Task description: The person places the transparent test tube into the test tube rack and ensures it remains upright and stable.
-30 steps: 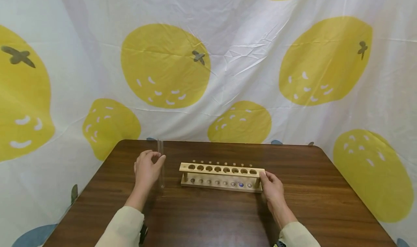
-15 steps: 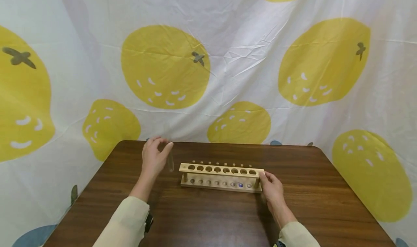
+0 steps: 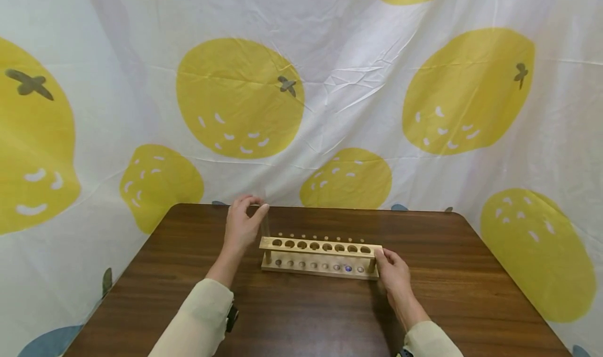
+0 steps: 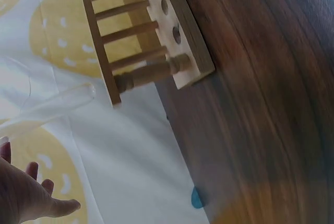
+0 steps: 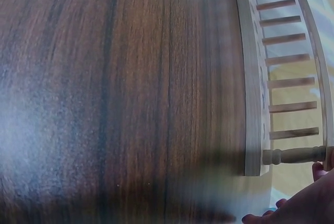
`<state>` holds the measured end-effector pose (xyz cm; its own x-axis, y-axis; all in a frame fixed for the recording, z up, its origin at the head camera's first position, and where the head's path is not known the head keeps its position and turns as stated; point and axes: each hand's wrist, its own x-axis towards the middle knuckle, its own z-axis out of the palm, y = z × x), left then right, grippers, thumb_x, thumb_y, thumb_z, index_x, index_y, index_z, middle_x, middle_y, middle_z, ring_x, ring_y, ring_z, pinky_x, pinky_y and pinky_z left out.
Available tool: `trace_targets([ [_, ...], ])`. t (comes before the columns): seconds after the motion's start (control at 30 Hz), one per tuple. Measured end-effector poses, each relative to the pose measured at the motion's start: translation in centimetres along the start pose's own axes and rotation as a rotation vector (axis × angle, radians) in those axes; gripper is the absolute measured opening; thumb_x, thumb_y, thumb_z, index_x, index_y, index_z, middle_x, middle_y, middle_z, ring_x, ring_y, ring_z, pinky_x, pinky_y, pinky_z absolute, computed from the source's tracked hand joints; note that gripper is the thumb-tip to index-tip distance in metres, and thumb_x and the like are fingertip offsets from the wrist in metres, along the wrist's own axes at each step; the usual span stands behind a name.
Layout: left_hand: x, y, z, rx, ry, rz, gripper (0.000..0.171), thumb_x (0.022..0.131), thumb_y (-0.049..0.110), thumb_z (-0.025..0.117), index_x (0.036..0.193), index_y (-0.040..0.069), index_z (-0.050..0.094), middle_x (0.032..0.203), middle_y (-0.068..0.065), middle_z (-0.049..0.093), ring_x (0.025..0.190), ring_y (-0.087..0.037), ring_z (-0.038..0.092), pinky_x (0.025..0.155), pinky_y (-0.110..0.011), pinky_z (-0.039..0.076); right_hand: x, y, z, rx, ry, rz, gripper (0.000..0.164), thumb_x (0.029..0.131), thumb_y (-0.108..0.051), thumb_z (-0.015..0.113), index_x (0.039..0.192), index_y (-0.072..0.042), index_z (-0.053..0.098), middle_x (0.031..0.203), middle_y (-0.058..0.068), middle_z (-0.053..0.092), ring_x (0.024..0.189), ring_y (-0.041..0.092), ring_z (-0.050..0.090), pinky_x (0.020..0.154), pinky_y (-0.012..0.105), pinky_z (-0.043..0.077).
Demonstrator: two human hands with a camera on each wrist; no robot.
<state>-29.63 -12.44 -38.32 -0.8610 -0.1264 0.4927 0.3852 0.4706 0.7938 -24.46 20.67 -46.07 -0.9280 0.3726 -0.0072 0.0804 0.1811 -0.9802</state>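
Observation:
A wooden test tube rack (image 3: 321, 245) stands upright on the table, with a row of holes along its top board and dimples in its base. My left hand (image 3: 241, 225) pinches a clear glass test tube (image 4: 57, 106) between thumb and fingers. The tube's rounded lower end hangs beside and slightly above the left end of the rack's top board. At the opposite end, my right hand (image 3: 394, 273) grips the rack, its thumb at the top board. One base dimple shows blue; no tubes stand in the rack. Behind the holes runs a row of short upright pegs (image 3: 326, 237).
The rack stands on a dark brown wooden table (image 3: 301, 315). A white cloth with yellow lemon prints (image 3: 240, 98) hangs right behind the table's far edge. Dark bands sit around both wrists at the pale sleeves (image 3: 195, 315).
My left hand has lifted the test tube off the table's left side and carried it right to the rack's left end. The right hand and the rack stay where they were.

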Motion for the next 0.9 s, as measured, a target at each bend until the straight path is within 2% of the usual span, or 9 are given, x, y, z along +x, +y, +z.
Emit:
trace_targets([
  [0.1,-0.2,-0.1,0.5,-0.041,-0.003,-0.001,0.026,0.092,0.019,0.072,0.105,-0.002,0.068,0.128,-0.02,0.056,0.125,-0.041,0.045,0.105,-0.053,0.034,0.0,0.0,0.0,-0.004,0.003,-0.003,0.05,0.104,-0.026,0.052,0.134,0.013,0.051,0.131,0.031,0.054,0.118,0.034,0.051,0.082,0.019,0.042],
  [0.2,-0.4,-0.1,0.9,-0.069,-0.01,-0.01,0.026,0.092,0.02,0.071,0.107,-0.002,0.068,0.129,-0.018,0.056,0.126,-0.039,0.046,0.106,-0.054,0.034,0.0,0.1,0.0,-0.01,0.001,-0.008,0.05,0.104,-0.026,0.051,0.134,0.014,0.051,0.133,0.032,0.054,0.119,0.035,0.051,0.086,0.023,0.043],
  [0.6,-1.2,-0.5,2.3,-0.078,-0.056,-0.022,0.027,0.093,0.023,0.071,0.109,0.001,0.069,0.131,-0.015,0.056,0.127,-0.035,0.045,0.107,-0.053,0.033,0.1,0.3,-0.1,-0.005,-0.014,-0.001,0.05,0.104,-0.025,0.05,0.136,0.013,0.048,0.136,0.033,0.05,0.123,0.036,0.049,0.102,0.04,0.04],
  [0.7,-1.5,-0.9,2.5,-0.069,-0.056,-0.022,0.027,0.093,0.021,0.072,0.109,0.0,0.069,0.131,-0.017,0.056,0.127,-0.037,0.046,0.107,-0.054,0.034,0.1,0.2,-0.1,0.001,-0.022,0.005,0.051,0.104,-0.026,0.05,0.137,0.013,0.048,0.137,0.033,0.049,0.124,0.037,0.048,0.103,0.042,0.039],
  [0.9,-2.3,-1.7,2.9,-0.057,-0.078,-0.076,0.027,0.093,0.022,0.072,0.111,0.002,0.07,0.139,-0.019,0.051,0.131,-0.039,0.043,0.109,-0.056,0.032,0.0,0.2,-0.1,0.005,-0.024,0.012,0.05,0.105,-0.025,0.049,0.137,0.013,0.047,0.137,0.033,0.05,0.124,0.036,0.048,0.102,0.04,0.038],
])
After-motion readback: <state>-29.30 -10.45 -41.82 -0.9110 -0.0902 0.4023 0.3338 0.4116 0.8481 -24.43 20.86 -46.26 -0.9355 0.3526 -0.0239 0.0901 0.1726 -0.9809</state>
